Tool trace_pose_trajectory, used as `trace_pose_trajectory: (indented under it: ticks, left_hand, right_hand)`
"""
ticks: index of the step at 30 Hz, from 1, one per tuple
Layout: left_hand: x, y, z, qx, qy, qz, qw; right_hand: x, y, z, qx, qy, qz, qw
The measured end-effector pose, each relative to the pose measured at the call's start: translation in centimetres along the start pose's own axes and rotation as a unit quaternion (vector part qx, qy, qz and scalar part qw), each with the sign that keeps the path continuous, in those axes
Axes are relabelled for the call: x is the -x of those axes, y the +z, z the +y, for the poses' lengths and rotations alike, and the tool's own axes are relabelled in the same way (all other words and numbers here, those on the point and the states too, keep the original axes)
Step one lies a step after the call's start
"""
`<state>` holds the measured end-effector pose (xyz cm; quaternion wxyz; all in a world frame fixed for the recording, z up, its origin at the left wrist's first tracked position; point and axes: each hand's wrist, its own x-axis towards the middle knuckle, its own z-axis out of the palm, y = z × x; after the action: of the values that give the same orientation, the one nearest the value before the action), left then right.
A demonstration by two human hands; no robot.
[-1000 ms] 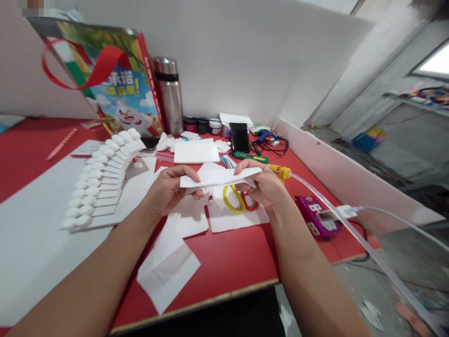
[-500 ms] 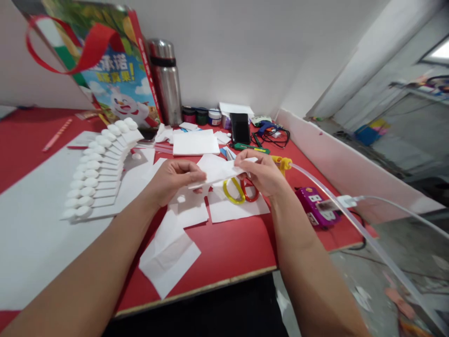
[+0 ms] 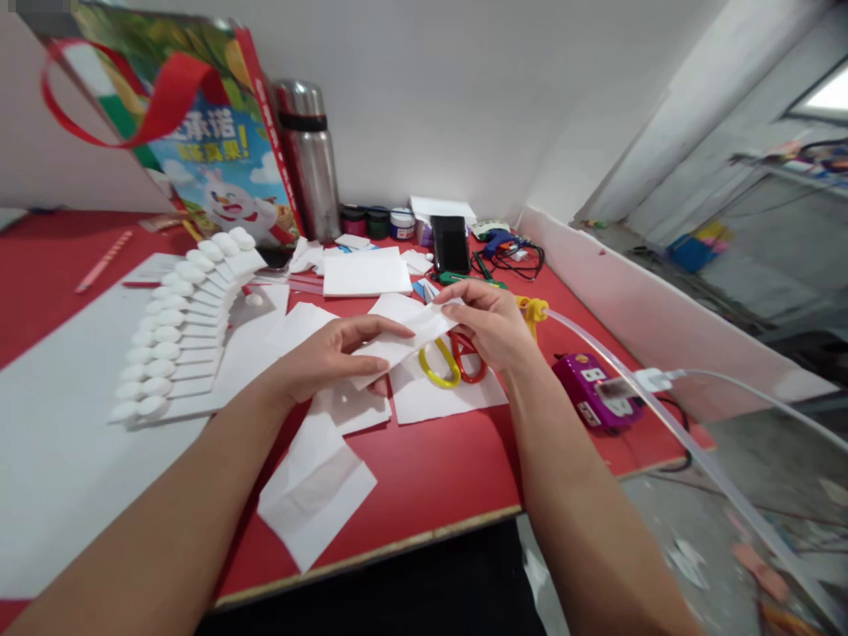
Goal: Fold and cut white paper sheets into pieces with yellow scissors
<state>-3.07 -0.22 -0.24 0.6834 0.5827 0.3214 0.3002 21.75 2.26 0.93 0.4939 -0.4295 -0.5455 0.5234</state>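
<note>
Both my hands hold one folded sheet of white paper (image 3: pixel 404 340) just above the red table (image 3: pixel 430 477). My left hand (image 3: pixel 331 353) pinches its near left part, thumb on top and fingers underneath. My right hand (image 3: pixel 490 322) grips the far right corner with closed fingers. Under the paper lie scissors (image 3: pixel 441 369) with a yellow and a red handle loop, resting on another white sheet (image 3: pixel 443 402). More cut white sheets (image 3: pixel 318 490) lie near the front edge.
A fan of white paper strips with rounded tips (image 3: pixel 182 327) lies on a large white board at left. Behind stand a colourful gift bag (image 3: pixel 199 150), a steel flask (image 3: pixel 308 159), paint pots (image 3: pixel 377 221), a phone (image 3: pixel 450 245). A purple power strip (image 3: pixel 596 402) and clear tube (image 3: pixel 662 415) lie right.
My hands lowered the paper slightly and tilted it; my left fingers stretched further along the sheet. The view shifted a little.
</note>
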Motion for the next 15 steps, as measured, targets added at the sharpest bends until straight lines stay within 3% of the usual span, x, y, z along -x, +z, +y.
trace_pose_trajectory:
  ticks: [5,11,13,15]
  left_hand:
    - [-0.3,0.6,-0.3,0.022,-0.025,0.019,0.999]
    - [-0.3,0.7,0.0,0.009,-0.026,0.005,1.000]
    - [-0.3,0.7,0.1,0.008,-0.026,0.007,1.000]
    - [-0.4,0.7,0.1,0.012,-0.024,0.029,0.999]
  right_hand:
    - [0.1,0.2,0.2,0.023,-0.004,-0.027,0.999]
    - [0.1,0.3,0.1,0.073,-0.027,0.017,0.997]
    - [0.2,0.4,-0.2,0.138,-0.046,0.057,0.988]
    - [0.5,0.6,-0.8,0.269,-0.069,0.102,0.955]
